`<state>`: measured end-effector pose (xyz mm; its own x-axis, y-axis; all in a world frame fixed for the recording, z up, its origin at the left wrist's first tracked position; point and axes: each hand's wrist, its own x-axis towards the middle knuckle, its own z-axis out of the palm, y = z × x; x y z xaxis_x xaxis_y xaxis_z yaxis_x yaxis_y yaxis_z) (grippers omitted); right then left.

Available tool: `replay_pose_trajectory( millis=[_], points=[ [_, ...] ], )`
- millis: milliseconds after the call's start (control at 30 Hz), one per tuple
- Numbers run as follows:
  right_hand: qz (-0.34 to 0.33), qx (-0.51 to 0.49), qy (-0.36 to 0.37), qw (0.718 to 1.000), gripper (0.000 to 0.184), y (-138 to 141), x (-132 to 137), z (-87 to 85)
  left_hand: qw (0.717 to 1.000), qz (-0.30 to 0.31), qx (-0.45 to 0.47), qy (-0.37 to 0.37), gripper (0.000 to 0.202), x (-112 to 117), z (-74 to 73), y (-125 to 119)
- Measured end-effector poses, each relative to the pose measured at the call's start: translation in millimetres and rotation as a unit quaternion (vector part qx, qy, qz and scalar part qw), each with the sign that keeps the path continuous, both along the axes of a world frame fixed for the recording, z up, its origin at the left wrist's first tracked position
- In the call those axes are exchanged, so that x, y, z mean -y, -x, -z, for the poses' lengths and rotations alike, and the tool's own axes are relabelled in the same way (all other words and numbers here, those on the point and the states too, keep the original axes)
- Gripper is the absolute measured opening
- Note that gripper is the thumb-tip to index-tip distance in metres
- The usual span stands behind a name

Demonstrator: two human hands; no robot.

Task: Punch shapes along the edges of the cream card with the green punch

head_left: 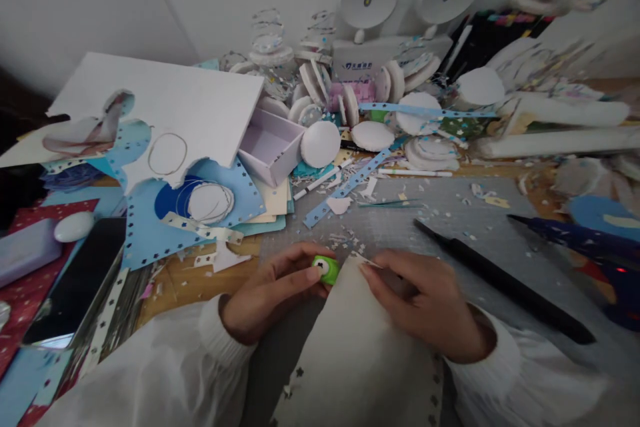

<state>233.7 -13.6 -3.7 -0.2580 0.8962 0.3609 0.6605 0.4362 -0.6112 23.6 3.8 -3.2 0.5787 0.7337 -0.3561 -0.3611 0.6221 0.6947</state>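
Observation:
My left hand is closed around a small green craft punch, thumb on its white top. The punch sits right beside the far end of a sheet of white paper; whether the edge is inside its slot I cannot tell. My right hand pinches that far corner of the sheet between thumb and fingers. Small flower-shaped holes run along the sheet's left and right edges near me. Tiny paper scraps lie just past the punch on the grey cutting mat.
To the right lie a black craft knife and a dark blue glue gun. Tweezers rest beyond my hands. White foam discs crowd the back around a lilac box. A phone and punched blue card are at left.

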Motion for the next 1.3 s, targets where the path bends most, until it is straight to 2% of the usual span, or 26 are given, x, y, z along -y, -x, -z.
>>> replay_pose_trajectory(
  millis=[367, 633, 967, 1133, 1233, 1300],
  points=[
    [-0.005, 0.023, -0.004, 1.000, 0.020, -1.9, -0.1, -2.3, 1.000, -0.015, -0.007, -0.001, 0.024, 0.1, -0.5, -0.6],
    [0.002, -0.019, 0.036, 0.999, 0.021, 0.2, 0.6, -10.4, 0.999, -0.009, -0.028, -0.017, 0.026, 0.8, -1.6, -2.5],
    [0.004, -0.009, 0.040, 0.999, 0.023, 0.4, 0.4, -8.1, 0.998, -0.002, -0.055, -0.032, 0.026, 1.2, -2.6, -3.0],
    [0.015, -0.001, 0.021, 1.000, 0.025, -0.7, 1.2, -7.6, 0.993, -0.014, -0.085, -0.081, 0.026, 3.8, -1.6, -3.3],
    [-0.015, -0.011, 0.004, 1.000, 0.022, -0.1, 1.4, -7.7, 0.987, 0.005, -0.101, -0.126, 0.028, 4.6, 0.2, -1.5],
    [-0.036, -0.016, 0.024, 0.999, 0.024, 0.7, 1.1, -8.7, 0.983, 0.012, -0.113, -0.145, 0.027, 4.8, 0.6, 0.3]
  ],
)
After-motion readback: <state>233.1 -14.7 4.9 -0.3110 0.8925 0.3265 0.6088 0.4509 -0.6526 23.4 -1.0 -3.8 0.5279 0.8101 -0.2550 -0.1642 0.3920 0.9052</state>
